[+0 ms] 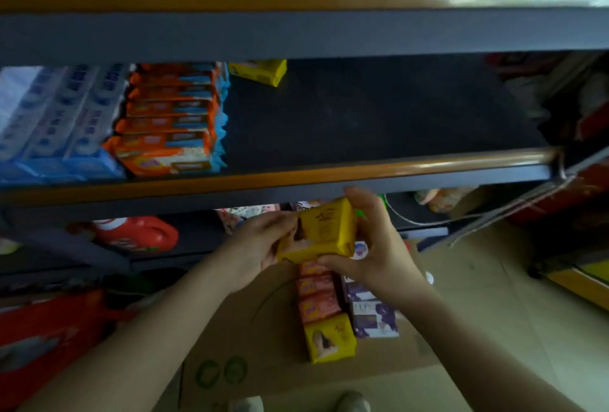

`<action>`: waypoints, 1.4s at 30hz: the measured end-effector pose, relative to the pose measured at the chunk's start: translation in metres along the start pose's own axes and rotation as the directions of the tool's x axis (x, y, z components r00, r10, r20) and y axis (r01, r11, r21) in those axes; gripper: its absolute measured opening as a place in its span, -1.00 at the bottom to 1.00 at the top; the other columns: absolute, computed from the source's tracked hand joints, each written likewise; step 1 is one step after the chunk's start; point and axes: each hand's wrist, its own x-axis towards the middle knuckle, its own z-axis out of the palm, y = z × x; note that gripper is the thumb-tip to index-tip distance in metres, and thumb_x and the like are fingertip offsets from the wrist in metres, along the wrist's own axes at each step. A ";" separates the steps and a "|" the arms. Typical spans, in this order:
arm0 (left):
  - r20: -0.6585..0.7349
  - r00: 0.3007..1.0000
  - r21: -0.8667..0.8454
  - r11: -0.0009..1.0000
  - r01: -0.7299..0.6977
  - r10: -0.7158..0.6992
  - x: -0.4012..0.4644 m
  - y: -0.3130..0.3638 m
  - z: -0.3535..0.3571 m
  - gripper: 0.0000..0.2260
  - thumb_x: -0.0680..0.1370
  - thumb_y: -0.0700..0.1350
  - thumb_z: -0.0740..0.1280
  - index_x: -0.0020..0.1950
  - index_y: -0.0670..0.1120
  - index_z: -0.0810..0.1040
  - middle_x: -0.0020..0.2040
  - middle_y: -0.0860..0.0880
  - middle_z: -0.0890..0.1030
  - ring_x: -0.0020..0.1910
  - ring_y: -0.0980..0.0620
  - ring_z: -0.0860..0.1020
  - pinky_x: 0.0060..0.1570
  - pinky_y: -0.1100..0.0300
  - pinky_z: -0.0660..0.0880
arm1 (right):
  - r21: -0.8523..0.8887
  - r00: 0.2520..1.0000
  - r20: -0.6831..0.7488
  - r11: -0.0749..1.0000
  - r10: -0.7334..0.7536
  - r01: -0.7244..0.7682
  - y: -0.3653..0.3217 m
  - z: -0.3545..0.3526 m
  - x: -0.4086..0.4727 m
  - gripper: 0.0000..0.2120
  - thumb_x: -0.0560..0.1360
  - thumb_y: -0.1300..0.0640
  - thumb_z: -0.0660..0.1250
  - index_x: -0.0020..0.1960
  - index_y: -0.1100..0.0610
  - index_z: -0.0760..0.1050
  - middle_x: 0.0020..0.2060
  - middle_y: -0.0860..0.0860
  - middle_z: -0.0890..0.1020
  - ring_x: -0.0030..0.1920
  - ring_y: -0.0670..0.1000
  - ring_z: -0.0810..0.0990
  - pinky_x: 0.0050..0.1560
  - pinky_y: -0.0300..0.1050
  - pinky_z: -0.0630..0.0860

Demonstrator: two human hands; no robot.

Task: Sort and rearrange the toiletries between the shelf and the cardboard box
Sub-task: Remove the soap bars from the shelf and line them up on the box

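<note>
Shelving [329,177] fills the upper view, its dark middle deck bare across the centre and right, with white-and-blue packs [56,121] and a row of orange packs [171,121] stacked at the left, and one lone yellow bar [258,71] far back beside the orange row. Cardboard box [250,339] sits open on the floor below the shelf edge, holding a column of pink soap bars [318,296], a purple-printed carton [372,316] to their right, and another yellow soap pack [329,339] at the near end. Red detergent jug [138,233] lies on the lower deck at left. Yellow soap bundle [321,233] hangs above the box, just under the front lip of the middle deck, gripped from both ends: left hand [260,246] curls fingers round its left face, right hand [379,246] wraps thumb below and fingers over its right end (both closed firmly on it, neither spare). Long axis of the bundle runs roughly left to right, tilted up at the right. Free deck space lies up and forward of the hands, with the stray yellow bar back and slightly left; likely next move is a lift over the lip, and both hands look equally near it.
</note>
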 end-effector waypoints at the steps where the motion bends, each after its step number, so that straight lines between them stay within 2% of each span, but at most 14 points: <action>1: 0.036 0.998 -0.048 0.998 0.044 -0.043 0.000 -0.009 0.005 -0.80 0.55 -0.17 0.21 0.09 -0.21 0.53 -0.04 -0.18 0.61 -0.20 0.02 0.65 -0.18 0.19 0.60 | 0.032 1.000 -0.003 0.999 0.001 -0.001 0.002 -0.001 -0.006 -0.14 0.23 -0.15 0.48 0.39 -0.20 0.08 0.22 -0.04 0.42 0.14 -0.02 0.53 0.05 -0.05 0.56; 3: 0.118 0.988 -0.105 0.988 0.110 -0.097 0.001 -0.027 0.011 -0.72 0.53 -0.10 0.22 0.15 -0.21 0.53 0.05 -0.22 0.62 -0.08 -0.05 0.63 -0.06 0.07 0.58 | 0.083 1.000 -0.001 0.996 0.005 -0.005 0.008 -0.005 -0.017 -0.08 0.24 -0.18 0.50 0.44 -0.09 0.08 0.25 -0.04 0.42 0.14 -0.03 0.54 0.08 -0.06 0.55; 6: 0.235 0.961 -0.041 0.986 0.162 -0.148 -0.001 -0.047 0.020 -0.69 0.58 -0.09 0.16 0.24 -0.19 0.52 0.14 -0.21 0.60 0.07 -0.08 0.59 0.14 0.00 0.51 | 0.125 0.999 0.019 0.991 0.048 -0.050 0.012 -0.012 -0.031 -0.24 0.28 -0.26 0.44 0.37 -0.03 0.26 0.10 0.06 0.55 0.01 0.05 0.60 0.01 0.10 0.56; 9: 0.298 0.942 -0.086 0.978 0.189 -0.156 -0.003 -0.061 0.027 -0.68 0.55 -0.11 0.19 0.24 -0.22 0.49 0.10 -0.19 0.62 0.02 -0.06 0.60 0.05 0.05 0.55 | 0.148 0.997 0.002 0.986 0.081 -0.080 0.020 -0.024 -0.045 -0.45 0.34 -0.18 0.40 0.25 -0.01 0.39 -0.13 -0.06 0.58 -0.16 0.06 0.60 -0.12 0.15 0.54; 13: 0.170 0.985 0.006 1.000 0.023 -0.024 -0.010 -0.063 0.037 -0.72 0.37 -0.31 0.34 0.06 -0.14 0.52 -0.15 -0.06 0.65 -0.16 0.06 0.64 -0.14 0.17 0.60 | 0.290 0.985 0.011 0.942 0.172 -0.168 0.039 -0.039 -0.066 -0.42 0.28 -0.27 0.43 0.20 -0.05 0.41 -0.06 0.10 0.58 -0.08 0.24 0.56 -0.11 0.21 0.56; 15: 0.133 0.986 0.226 0.966 -0.129 0.100 -0.014 -0.064 0.041 -0.70 0.35 -0.39 0.38 0.00 -0.10 0.53 -0.18 0.02 0.63 -0.18 0.13 0.61 -0.13 0.17 0.58 | 0.239 0.982 0.015 0.953 0.187 -0.185 0.051 -0.046 -0.076 -0.42 0.26 -0.18 0.49 0.19 -0.05 0.41 0.00 0.01 0.59 -0.01 0.06 0.60 -0.01 0.01 0.58; 19: 0.301 0.876 0.595 0.643 -0.482 0.378 -0.025 -0.074 0.043 -0.67 0.33 -0.13 0.50 -0.01 0.13 0.50 0.01 0.25 0.54 0.05 0.24 0.52 0.09 0.32 0.44 | -0.202 0.999 0.022 0.979 0.029 -0.024 0.071 -0.055 -0.091 -0.61 0.31 -0.07 0.43 0.10 -0.12 0.43 -0.05 -0.25 0.51 -0.02 -0.35 0.49 -0.05 -0.49 0.38; 21: 0.403 0.779 0.679 0.414 -0.607 0.481 -0.028 -0.084 0.048 -0.72 0.36 0.02 0.40 0.04 0.13 0.46 0.08 0.27 0.46 0.14 0.27 0.45 0.15 0.41 0.35 | -0.274 0.999 -0.020 0.961 -0.045 0.038 0.080 -0.053 -0.098 -0.63 0.31 0.07 0.47 0.08 -0.03 0.47 -0.06 -0.19 0.54 0.00 -0.45 0.41 -0.06 -0.57 0.31; 23: 0.432 0.731 0.721 0.284 -0.632 0.528 -0.029 -0.097 0.051 -0.72 0.40 0.05 0.35 0.07 0.08 0.43 0.08 0.22 0.43 0.16 0.27 0.42 0.17 0.43 0.32 | -0.305 0.995 -0.035 0.949 -0.096 0.081 0.087 -0.053 -0.104 -0.67 0.35 0.08 0.44 0.09 0.06 0.51 -0.03 -0.10 0.57 0.02 -0.45 0.37 -0.04 -0.58 0.28; 25: 0.356 0.777 0.744 0.346 -0.572 0.519 -0.028 -0.113 0.054 -0.72 0.38 0.10 0.35 0.07 0.17 0.45 0.09 0.23 0.45 0.14 0.27 0.43 0.16 0.39 0.35 | -0.253 0.996 0.006 0.963 -0.094 0.092 0.093 -0.058 -0.107 -0.69 0.38 -0.01 0.38 0.11 -0.01 0.48 -0.01 -0.16 0.55 0.02 -0.39 0.41 -0.02 -0.54 0.31; 28: 0.094 0.950 0.628 0.722 -0.289 0.298 -0.026 -0.135 0.062 -0.66 0.23 0.16 0.43 -0.02 0.27 0.52 0.02 0.11 0.57 -0.01 0.12 0.56 0.01 0.18 0.50 | -0.005 0.981 0.007 0.981 0.192 -0.192 0.110 -0.061 -0.114 -0.73 0.38 -0.02 0.41 0.04 -0.14 0.44 -0.08 -0.15 0.56 -0.05 -0.18 0.55 -0.02 -0.31 0.48; 32: -0.070 0.991 0.434 0.898 -0.070 0.111 -0.022 -0.172 0.085 -0.79 0.38 -0.13 0.48 -0.08 0.04 0.52 -0.10 0.01 0.58 -0.13 0.11 0.54 -0.19 0.33 0.48 | 0.336 0.829 0.104 0.766 0.549 -0.549 0.131 -0.059 -0.128 -0.71 0.45 0.18 0.40 0.10 -0.06 0.42 -0.09 0.03 0.55 -0.15 -0.07 0.55 -0.12 -0.18 0.53; 38: -0.184 0.969 0.349 0.911 0.220 -0.164 -0.020 -0.211 0.087 -0.89 0.53 -0.28 0.30 -0.02 -0.09 0.48 -0.01 -0.17 0.55 -0.12 0.02 0.56 -0.21 0.23 0.55 | -0.034 0.830 0.321 0.881 0.456 -0.471 0.174 -0.051 -0.161 -0.25 0.27 0.19 0.56 0.26 -0.21 0.22 0.18 -0.08 0.41 0.05 -0.08 0.48 0.02 -0.15 0.54; 42: -0.149 0.974 0.543 0.810 0.223 -0.169 -0.010 -0.229 0.079 -0.82 0.53 -0.24 0.32 0.12 -0.15 0.47 0.08 -0.09 0.54 0.07 0.04 0.52 -0.10 0.40 0.46 | 0.231 0.739 0.336 0.710 0.584 -0.666 0.207 -0.037 -0.180 -0.31 0.24 0.31 0.55 0.20 -0.08 0.29 0.07 0.06 0.51 0.01 0.03 0.55 -0.09 -0.04 0.61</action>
